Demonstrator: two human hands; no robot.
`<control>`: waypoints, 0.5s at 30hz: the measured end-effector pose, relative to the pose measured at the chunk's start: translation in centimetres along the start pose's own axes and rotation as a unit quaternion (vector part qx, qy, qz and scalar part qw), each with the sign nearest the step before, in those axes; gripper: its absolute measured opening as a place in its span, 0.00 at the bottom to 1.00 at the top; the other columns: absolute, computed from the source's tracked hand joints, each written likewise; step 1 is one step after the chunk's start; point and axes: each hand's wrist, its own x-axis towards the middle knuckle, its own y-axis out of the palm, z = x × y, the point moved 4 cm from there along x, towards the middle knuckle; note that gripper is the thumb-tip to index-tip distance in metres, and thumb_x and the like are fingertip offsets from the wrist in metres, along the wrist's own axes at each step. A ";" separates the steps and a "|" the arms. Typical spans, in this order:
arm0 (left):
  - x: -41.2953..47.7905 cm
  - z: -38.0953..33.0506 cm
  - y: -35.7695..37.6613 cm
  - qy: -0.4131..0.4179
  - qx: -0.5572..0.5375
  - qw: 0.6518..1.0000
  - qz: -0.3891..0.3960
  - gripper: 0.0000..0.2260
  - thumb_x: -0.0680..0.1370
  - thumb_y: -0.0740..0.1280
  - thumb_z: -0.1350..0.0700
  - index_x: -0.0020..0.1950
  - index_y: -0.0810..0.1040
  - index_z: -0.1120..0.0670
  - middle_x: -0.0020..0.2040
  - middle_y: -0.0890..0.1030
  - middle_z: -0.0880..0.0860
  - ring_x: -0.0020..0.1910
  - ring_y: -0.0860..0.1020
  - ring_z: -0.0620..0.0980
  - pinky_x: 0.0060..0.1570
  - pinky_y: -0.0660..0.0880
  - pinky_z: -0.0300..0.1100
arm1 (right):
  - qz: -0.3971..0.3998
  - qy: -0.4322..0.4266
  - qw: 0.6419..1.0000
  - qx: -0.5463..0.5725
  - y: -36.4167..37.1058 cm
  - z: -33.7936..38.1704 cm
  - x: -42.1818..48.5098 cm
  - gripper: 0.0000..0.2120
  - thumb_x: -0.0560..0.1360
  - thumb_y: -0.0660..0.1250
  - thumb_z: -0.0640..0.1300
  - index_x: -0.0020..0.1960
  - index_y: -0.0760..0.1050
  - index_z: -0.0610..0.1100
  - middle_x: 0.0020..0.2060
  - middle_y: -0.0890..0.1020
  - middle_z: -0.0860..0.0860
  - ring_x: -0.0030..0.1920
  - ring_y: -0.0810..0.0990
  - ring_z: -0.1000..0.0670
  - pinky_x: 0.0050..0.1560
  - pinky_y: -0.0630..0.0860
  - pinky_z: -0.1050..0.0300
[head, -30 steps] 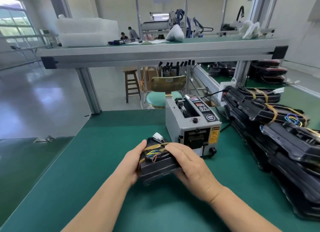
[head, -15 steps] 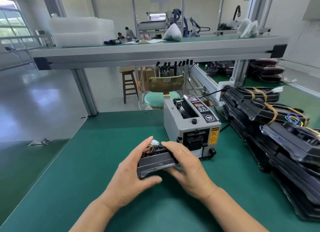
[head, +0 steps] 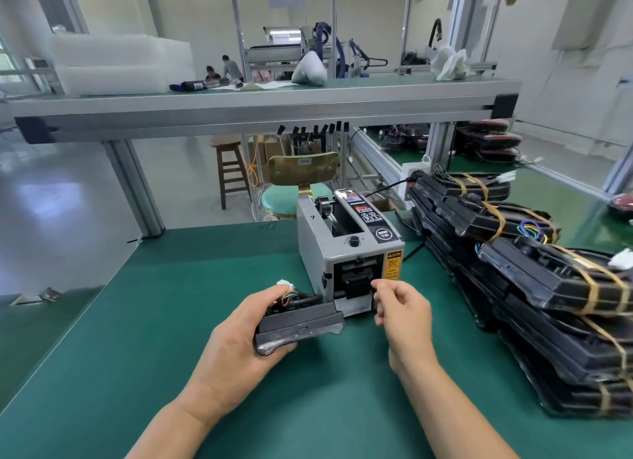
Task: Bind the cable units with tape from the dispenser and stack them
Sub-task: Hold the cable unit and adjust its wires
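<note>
Head view down onto a green worktop (head: 120, 356). L hand (head: 236, 342) is clamped on a black cable unit (head: 298, 321), thumb under the near end, fingers over the far side. The unit sits near the middle of the worktop, its R end just in front of the grey tape dispenser (head: 346, 249). Can't tell if it rests on the surface or is held just off it.

R hand (head: 404, 311) is at the dispenser's front outlet, fingers curled, thumb and forefinger drawn together. Can't tell if they pinch tape; none is visible.

Along the R edge lies a stack of bound units (head: 548, 287) w/ amber tape bands (head: 594, 289).

Handling, as a guess: the unit looks like a stiff plastic block, light enough for one hand, and glossy, so prob. a bit slippery. Thin coloured wires (head: 289, 297) and a white connector (head: 283, 283) poke out at the far end; they're soft and easy to snag. Best held by the hard long sides, not the wires, w/ the middle left bare for tape.
</note>
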 end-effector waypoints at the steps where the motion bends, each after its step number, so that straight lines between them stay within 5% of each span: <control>1: -0.1 0.0 0.0 0.000 0.000 1.000 0.002 0.37 0.67 0.79 0.63 0.69 0.70 0.39 0.64 0.76 0.37 0.61 0.77 0.40 0.60 0.69 0.28 | -0.004 0.006 1.000 0.010 0.1 0.2 0.2 0.06 0.77 0.66 0.36 0.44 0.81 0.40 0.25 0.75 0.56 0.24 0.68 0.57 0.24 0.67 0.64; 8: 0.0 -0.4 0.2 0.004 0.006 1.000 0.005 0.40 0.67 0.80 0.61 0.73 0.67 0.39 0.63 0.76 0.35 0.60 0.77 0.37 0.59 0.68 0.25 | -0.019 0.094 0.994 0.052 1.6 0.7 0.4 0.08 0.77 0.68 0.36 0.38 0.79 0.38 0.28 0.76 0.50 0.22 0.68 0.57 0.23 0.68 0.64; 15: -0.3 -1.2 0.3 0.077 0.059 0.995 -0.002 0.37 0.69 0.78 0.63 0.71 0.68 0.39 0.71 0.69 0.42 0.66 0.73 0.42 0.62 0.71 0.34 | -0.042 0.152 0.987 0.029 1.9 1.4 0.7 0.07 0.75 0.71 0.38 0.39 0.78 0.39 0.28 0.78 0.49 0.23 0.71 0.56 0.24 0.72 0.64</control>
